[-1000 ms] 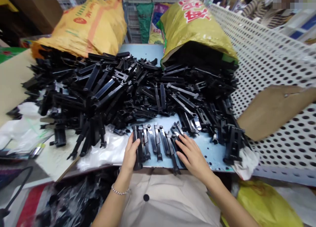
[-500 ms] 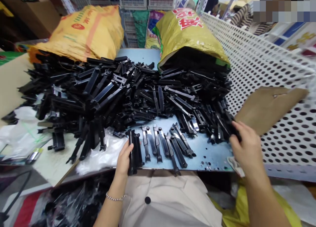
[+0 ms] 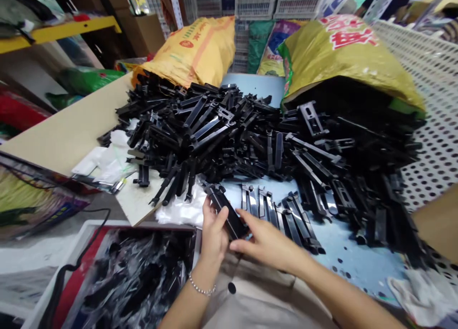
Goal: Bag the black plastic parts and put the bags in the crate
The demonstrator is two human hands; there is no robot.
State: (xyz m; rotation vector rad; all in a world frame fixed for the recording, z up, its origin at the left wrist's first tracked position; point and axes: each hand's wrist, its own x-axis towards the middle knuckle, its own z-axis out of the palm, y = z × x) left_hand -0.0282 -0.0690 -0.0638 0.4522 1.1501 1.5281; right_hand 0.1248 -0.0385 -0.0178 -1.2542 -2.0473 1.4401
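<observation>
A big heap of black plastic clip parts (image 3: pixel 250 133) covers the light blue table (image 3: pixel 343 252). Near the front edge a row of several black parts (image 3: pixel 282 212) lies side by side. My left hand (image 3: pixel 213 231) grips a bundle of stacked black parts (image 3: pixel 227 212), lifted just off the table's front edge. My right hand (image 3: pixel 266 243) reaches across and pinches the near end of the same bundle with thumb and fingers.
Two open yellow sacks (image 3: pixel 195 50) (image 3: pixel 343 52) spill black parts at the back. A white perforated panel (image 3: pixel 429 105) rises on the right. A bin lined with plastic and holding black parts (image 3: pixel 139 281) stands below the table on the left. White bags (image 3: pixel 107 159) lie on the beige board.
My right hand came back from the right side of the heap to the bundle in my left hand. The bundle has been lifted and tilted. The view has swung to the left.
</observation>
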